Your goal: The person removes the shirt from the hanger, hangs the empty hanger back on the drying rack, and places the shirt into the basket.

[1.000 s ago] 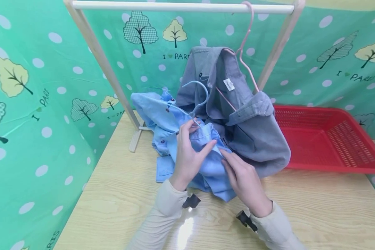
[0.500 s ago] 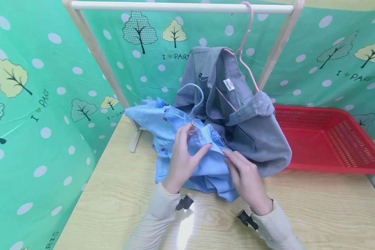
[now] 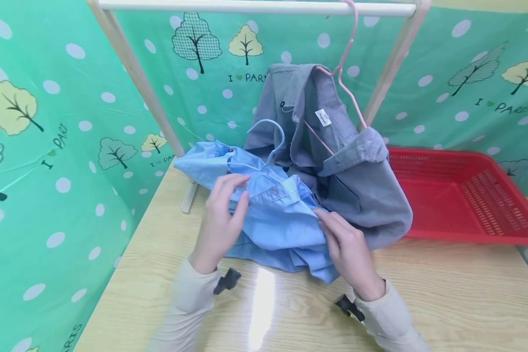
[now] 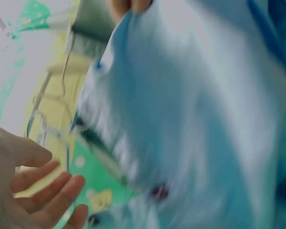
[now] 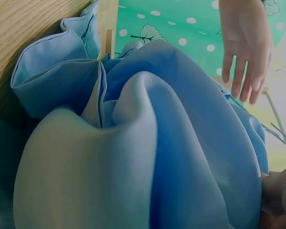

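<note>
Both hands work at a crumpled blue shirt [image 3: 277, 220] heaped on a pale wood-grain desk [image 3: 444, 298]. Left hand [image 3: 220, 222] hovers over the shirt's left side, fingers loosely spread and relaxed, gripping nothing; the left wrist view shows its palm bare beside the soft cloth. Right hand [image 3: 347, 249] pinches a fold of the smooth woven fabric at the heap's right edge, fingers curled into the cloth. A thin blue wire hanger [image 3: 270, 134] rises out of the shirt's collar, its hook curved upward. Just behind, touching the blue heap, a grey shirt [image 3: 356, 186] of coarser weave droops from a pink hanger [image 3: 347, 63] hooked over the round white rail [image 3: 246, 7] of a light wooden rack. A red plastic basket [image 3: 466, 195] with slotted walls sits on the desk to the right. Green cloth printed with trees and white dots surrounds the scene.
</note>
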{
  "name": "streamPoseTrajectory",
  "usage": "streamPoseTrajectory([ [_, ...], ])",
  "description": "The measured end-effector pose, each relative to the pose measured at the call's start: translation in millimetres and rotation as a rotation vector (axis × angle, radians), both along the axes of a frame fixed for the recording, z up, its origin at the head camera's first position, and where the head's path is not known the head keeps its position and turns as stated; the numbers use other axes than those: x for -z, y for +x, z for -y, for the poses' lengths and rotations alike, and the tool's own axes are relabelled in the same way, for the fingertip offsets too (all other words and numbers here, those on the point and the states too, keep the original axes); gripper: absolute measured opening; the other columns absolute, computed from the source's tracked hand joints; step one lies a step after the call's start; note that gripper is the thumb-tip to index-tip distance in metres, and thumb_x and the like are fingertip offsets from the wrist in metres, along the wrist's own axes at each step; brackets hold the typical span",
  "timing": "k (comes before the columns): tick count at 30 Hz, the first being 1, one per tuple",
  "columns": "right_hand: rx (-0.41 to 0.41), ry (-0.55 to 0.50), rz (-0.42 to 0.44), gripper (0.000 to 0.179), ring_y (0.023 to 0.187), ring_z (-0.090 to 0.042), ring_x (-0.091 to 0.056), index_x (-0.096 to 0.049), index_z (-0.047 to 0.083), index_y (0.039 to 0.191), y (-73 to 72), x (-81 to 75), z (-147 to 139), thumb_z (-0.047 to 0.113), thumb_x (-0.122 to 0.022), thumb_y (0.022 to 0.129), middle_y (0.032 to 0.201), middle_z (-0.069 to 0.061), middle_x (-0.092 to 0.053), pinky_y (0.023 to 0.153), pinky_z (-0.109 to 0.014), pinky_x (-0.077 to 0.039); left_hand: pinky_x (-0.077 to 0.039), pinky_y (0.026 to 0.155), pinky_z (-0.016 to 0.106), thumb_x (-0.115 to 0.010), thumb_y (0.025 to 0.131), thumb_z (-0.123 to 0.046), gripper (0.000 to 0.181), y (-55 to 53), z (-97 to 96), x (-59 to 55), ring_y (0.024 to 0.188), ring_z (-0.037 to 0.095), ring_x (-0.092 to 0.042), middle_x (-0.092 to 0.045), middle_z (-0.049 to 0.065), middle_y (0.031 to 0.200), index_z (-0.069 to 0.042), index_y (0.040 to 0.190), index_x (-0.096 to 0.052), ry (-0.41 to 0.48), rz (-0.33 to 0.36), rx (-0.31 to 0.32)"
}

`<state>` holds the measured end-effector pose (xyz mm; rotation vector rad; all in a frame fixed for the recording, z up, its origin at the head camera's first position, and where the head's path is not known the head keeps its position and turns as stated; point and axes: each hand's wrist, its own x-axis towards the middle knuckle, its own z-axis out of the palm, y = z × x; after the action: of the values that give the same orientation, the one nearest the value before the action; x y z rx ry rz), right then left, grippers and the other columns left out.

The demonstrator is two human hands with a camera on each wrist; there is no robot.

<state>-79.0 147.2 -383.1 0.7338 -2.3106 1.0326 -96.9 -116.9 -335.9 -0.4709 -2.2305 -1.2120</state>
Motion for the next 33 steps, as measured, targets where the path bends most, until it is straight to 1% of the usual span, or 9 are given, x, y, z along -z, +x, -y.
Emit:
streamPoseTrajectory([
  [4,-0.002,0.009,-0.005,0.037,0.068,-0.008,-0.047,-0.067,0.004,0.125,-0.1,-0.4,-1.3,-0.009,-0.063,0.091,0.084,0.000,-0.062,0.063,-0.020,-0.041,-0.045,0.106,0.035,-0.061,0.094,-0.001,0.024,-12.7,25.1,-5.1,0.114,0.027,-0.057,-0.062,0.014,0.118,0.000,0.117,-0.064,-0.020,-0.088,-0.056],
  [9,-0.009,0.015,-0.021,0.039,0.068,-0.007,-0.047,-0.067,0.003,0.125,-0.2,-0.7,-1.9,-0.012,-0.064,0.089,0.085,0.000,-0.063,0.062,-0.019,-0.041,-0.041,0.109,0.041,-0.065,0.091,0.000,0.031,-34.7,50.4,-1.6,0.118,0.031,-0.054,-0.058,0.017,0.122,0.000,0.121,-0.063,-0.095,-0.134,-0.088],
  [13,-0.009,0.025,-0.020,0.039,0.070,-0.006,-0.049,-0.067,0.004,0.125,0.4,-0.8,-2.1,-0.011,-0.064,0.089,0.088,0.000,-0.064,0.063,-0.019,-0.042,-0.033,0.109,0.048,-0.069,0.088,-0.002,0.036,-46.0,59.2,3.3,0.121,0.032,-0.051,-0.057,0.017,0.126,-0.001,0.124,-0.062,-0.157,-0.156,-0.104],
  [17,-0.011,0.025,-0.012,0.035,0.072,-0.008,-0.051,-0.066,0.005,0.126,0.1,-0.1,-2.9,-0.007,-0.062,0.093,0.089,-0.003,-0.065,0.065,-0.021,-0.043,-0.027,0.107,0.050,-0.072,0.088,-0.010,0.046,-52.1,62.8,5.5,0.125,0.031,-0.048,-0.057,0.015,0.129,0.001,0.130,-0.055,-0.196,-0.136,-0.101],
  [20,-0.007,0.032,-0.017,0.035,0.073,-0.008,-0.051,-0.066,0.005,0.126,0.0,0.7,-3.8,-0.006,-0.061,0.093,0.090,-0.004,-0.066,0.065,-0.021,-0.044,-0.022,0.110,0.051,-0.073,0.088,-0.016,0.054,-56.3,68.6,7.0,0.127,0.031,-0.045,-0.054,0.016,0.132,0.002,0.133,-0.050,-0.225,-0.109,-0.070],
  [23,-0.003,0.041,-0.015,0.036,0.071,-0.008,-0.049,-0.066,0.005,0.126,0.4,0.8,-4.5,-0.008,-0.063,0.092,0.088,-0.002,-0.064,0.064,-0.021,-0.042,-0.020,0.111,0.050,-0.072,0.089,-0.019,0.053,-59.4,76.0,9.5,0.129,0.031,-0.044,-0.053,0.015,0.135,0.001,0.133,-0.050,-0.241,-0.063,-0.041],
  [28,0.001,0.044,-0.015,0.040,0.069,-0.008,-0.048,-0.067,0.005,0.125,0.5,1.5,-5.9,-0.010,-0.064,0.089,0.086,0.000,-0.062,0.063,-0.021,-0.041,-0.021,0.109,0.050,-0.064,0.097,-0.019,0.035,-61.8,84.7,15.5,0.128,0.030,-0.048,-0.059,0.012,0.132,-0.004,0.128,-0.057,-0.269,0.012,-0.026],
  [31,0.002,0.046,-0.020,0.040,0.070,-0.008,-0.049,-0.067,0.006,0.126,-0.6,2.3,-6.7,-0.009,-0.064,0.089,0.087,0.000,-0.063,0.064,-0.022,-0.043,-0.027,0.109,0.051,-0.059,0.100,-0.016,0.021,-61.6,86.6,19.1,0.120,0.031,-0.054,-0.066,0.011,0.120,-0.006,0.117,-0.065,-0.282,0.036,-0.016],
  [33,0.003,0.043,-0.025,0.039,0.071,-0.009,-0.050,-0.067,0.007,0.125,-1.7,3.2,-7.4,-0.008,-0.063,0.090,0.087,-0.001,-0.064,0.065,-0.023,-0.044,-0.033,0.108,0.050,-0.059,0.100,-0.015,0.017,-61.0,86.8,21.1,0.112,0.031,-0.058,-0.069,0.011,0.112,-0.005,0.111,-0.068,-0.290,0.049,-0.008],
])
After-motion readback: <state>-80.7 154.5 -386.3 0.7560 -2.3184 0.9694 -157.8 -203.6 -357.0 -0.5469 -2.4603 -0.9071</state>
